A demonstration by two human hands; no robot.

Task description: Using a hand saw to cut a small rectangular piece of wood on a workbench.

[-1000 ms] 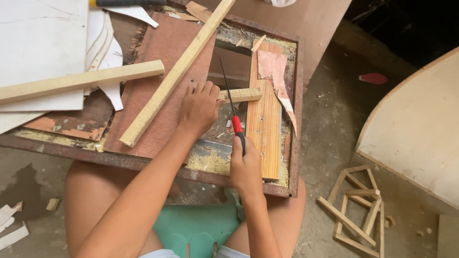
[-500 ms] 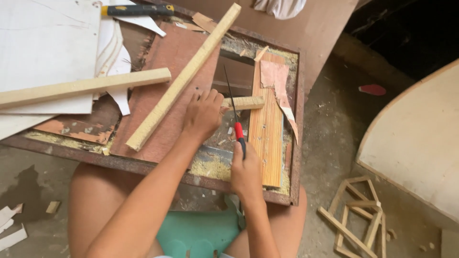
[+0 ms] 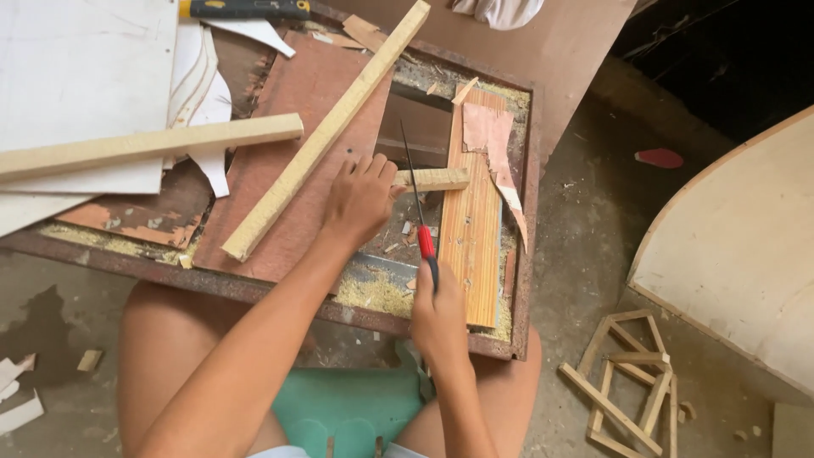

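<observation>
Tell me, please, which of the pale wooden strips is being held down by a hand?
The short pale wooden strip beside the saw blade, pinned by the left hand; the two longer strips lie untouched.

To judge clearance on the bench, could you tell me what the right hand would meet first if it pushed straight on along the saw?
Probably the short wooden stick that the left hand pins: the right hand points along the saw, whose blade crosses it.
</observation>
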